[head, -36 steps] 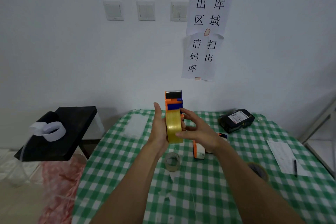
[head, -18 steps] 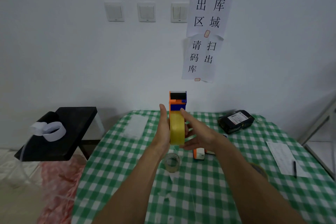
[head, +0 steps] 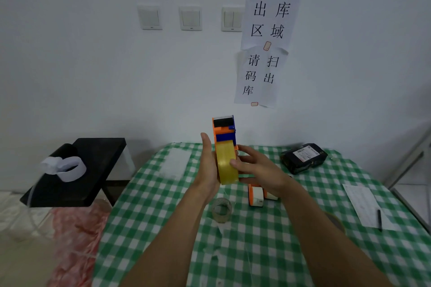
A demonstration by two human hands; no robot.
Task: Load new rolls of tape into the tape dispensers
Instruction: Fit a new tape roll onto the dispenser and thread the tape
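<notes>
An orange and blue tape dispenser stands upright in the air above the green checked table, with a yellow tape roll seated in it. My left hand lies flat against the dispenser's left side, fingers straight and pointing up. My right hand holds the roll from the right, thumb pressed on its yellow face and fingers wrapped round the far side. A second orange dispenser with a white roll lies on the table, partly hidden under my right wrist.
A nearly used-up clear tape roll stands on the table below my hands. A black parcel lies at the back right, a paper sheet with a pen at the right edge. A black stool carrying a white tape loop stands left.
My right hand opened beside the roll, then closed back on it with the thumb lower on the yellow face. The dispenser wobbled slightly sideways and stays upright.
</notes>
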